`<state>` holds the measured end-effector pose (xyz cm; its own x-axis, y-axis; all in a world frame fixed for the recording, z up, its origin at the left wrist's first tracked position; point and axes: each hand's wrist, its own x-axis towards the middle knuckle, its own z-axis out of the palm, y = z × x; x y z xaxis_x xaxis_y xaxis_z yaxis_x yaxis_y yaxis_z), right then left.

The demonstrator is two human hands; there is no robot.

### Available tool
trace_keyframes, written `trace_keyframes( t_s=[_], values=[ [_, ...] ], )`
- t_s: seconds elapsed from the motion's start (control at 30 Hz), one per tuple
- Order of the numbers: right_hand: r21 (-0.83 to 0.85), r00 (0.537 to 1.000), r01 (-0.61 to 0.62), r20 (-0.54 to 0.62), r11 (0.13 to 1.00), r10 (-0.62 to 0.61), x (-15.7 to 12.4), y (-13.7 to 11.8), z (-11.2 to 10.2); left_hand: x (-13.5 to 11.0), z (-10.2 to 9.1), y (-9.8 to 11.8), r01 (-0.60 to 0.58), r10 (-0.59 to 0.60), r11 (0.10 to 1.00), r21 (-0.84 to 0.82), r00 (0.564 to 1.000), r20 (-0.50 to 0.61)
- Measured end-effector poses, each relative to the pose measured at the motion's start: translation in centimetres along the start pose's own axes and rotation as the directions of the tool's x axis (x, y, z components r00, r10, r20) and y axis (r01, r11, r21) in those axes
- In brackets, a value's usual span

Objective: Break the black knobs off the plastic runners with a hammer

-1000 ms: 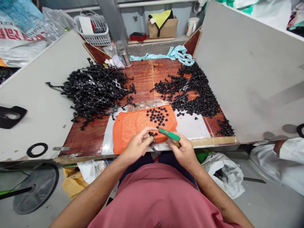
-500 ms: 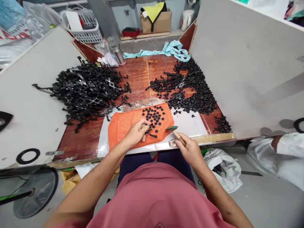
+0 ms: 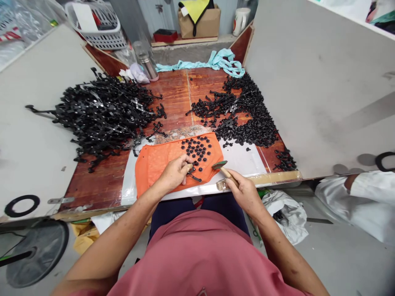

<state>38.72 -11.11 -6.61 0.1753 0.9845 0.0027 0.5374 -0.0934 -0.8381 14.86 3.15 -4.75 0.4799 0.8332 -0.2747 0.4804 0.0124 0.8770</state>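
My right hand (image 3: 245, 194) is closed around the wooden handle of a small hammer (image 3: 220, 165), whose greenish head points left over the edge of an orange cloth (image 3: 156, 164). On that cloth my left hand (image 3: 175, 172) pinches a small black jointed part (image 3: 195, 177); its far end sticks out to the right below the fingers, and the gripped end is partly hidden. Several black round caps (image 3: 197, 149) lie on the cloth just beyond my left fingertips. Below the hammer head, a clear block-like piece (image 3: 221, 185) sits at the table's front edge.
A large heap of black jointed parts (image 3: 105, 115) covers the left of the table (image 3: 173, 94). Small black pieces (image 3: 256, 119) are piled along the right panel (image 3: 308, 82). A glass bottle (image 3: 148, 68), a white basket (image 3: 105, 39) and light-blue cloth strips (image 3: 222, 61) are at the back.
The whole view has shifted slightly, so things appear a little further left. Both hands keep their holds, with the hammer still near the cloth's right edge.
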Motion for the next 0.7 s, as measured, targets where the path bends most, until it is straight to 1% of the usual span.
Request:
trace_keyframes(
  t_s=[0.1,0.2,0.3,0.37,0.43,0.5,0.53,0.63,0.7],
  values=[
    [-0.065,0.991,0.13,0.001,0.989,-0.13,0.6,-1.6,-0.8,0.1,-0.1,0.3,0.008,-0.009,0.999,0.035,1.0,0.005],
    [-0.122,0.962,0.273,0.042,0.954,-0.27,1.5,-3.7,-1.4,0.2,-0.1,0.8,0.009,-0.009,0.998,0.06,1.0,0.011],
    [-0.146,0.94,0.341,0.051,0.929,-0.337,2.4,-5.2,-1.2,0.3,-0.1,1.1,-0.028,0.029,0.995,0.091,1.0,-0.006],
    [-0.189,0.943,0.332,0.062,0.924,-0.327,2.9,-5.6,-0.6,0.4,-0.1,1.0,-0.044,0.046,0.994,0.097,0.999,-0.022],
    [-0.285,0.952,0.304,0.133,0.909,-0.277,3.3,-5.7,0.1,0.4,-0.1,0.9,-0.052,0.054,0.995,0.088,0.998,-0.028],
    [-0.348,0.947,0.309,0.196,0.885,-0.254,3.5,-5.6,0.6,0.5,-0.2,0.7,-0.055,0.058,0.995,0.08,0.998,-0.034],
    [-0.348,0.945,0.317,0.19,0.882,-0.265,3.6,-5.6,0.7,0.5,-0.2,0.6,-0.056,0.059,0.995,0.081,0.998,-0.036],
    [-0.326,0.944,0.33,0.123,0.886,-0.307,3.6,-5.5,0.8,0.6,-0.3,0.3,-0.053,0.057,0.994,0.096,0.998,-0.04],
    [-0.389,0.949,0.311,0.168,0.867,-0.266,3.7,-5.6,0.6,0.7,-0.3,0.2,-0.056,0.06,0.993,0.107,0.998,-0.036]
  ],
)
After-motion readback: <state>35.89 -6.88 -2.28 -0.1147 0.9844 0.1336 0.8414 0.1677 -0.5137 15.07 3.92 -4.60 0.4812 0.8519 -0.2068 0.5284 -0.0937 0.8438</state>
